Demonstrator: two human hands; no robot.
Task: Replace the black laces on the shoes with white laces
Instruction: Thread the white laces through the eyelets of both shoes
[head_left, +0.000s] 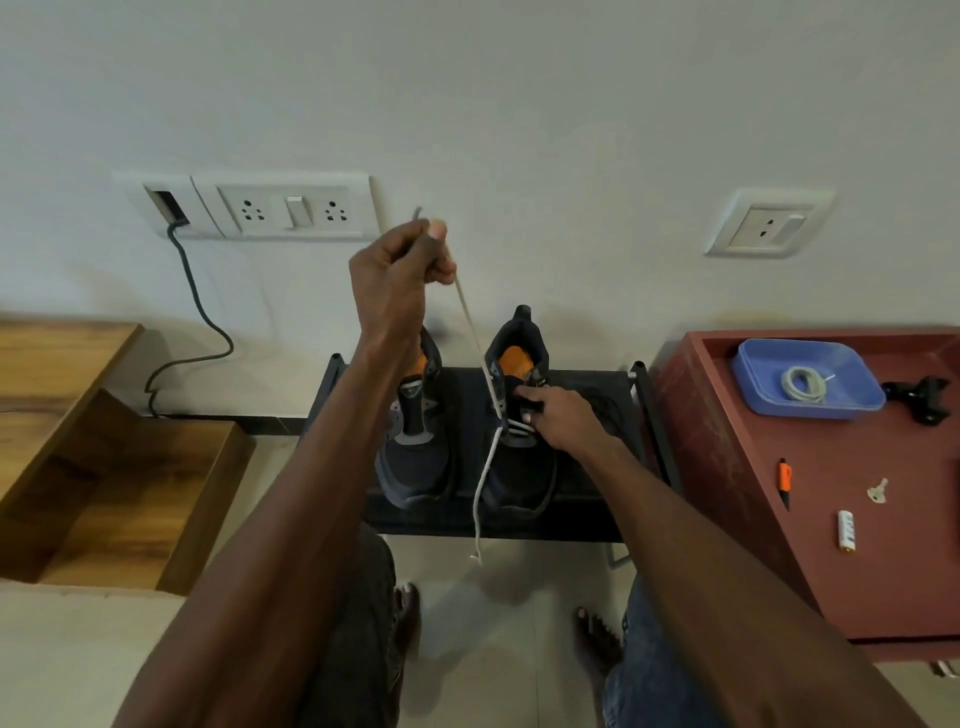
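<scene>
Left hand and forearm hide the left shoe's collar.

At the right, a red desk carries a blue tray, key and battery; a switchboard sits on the wall, upper left.

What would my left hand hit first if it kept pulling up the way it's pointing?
Nothing close: the left hand, gripping the white lace, points up toward the wall, just right of the switchboard. The wall probably comes first, though depth is unclear.
</scene>
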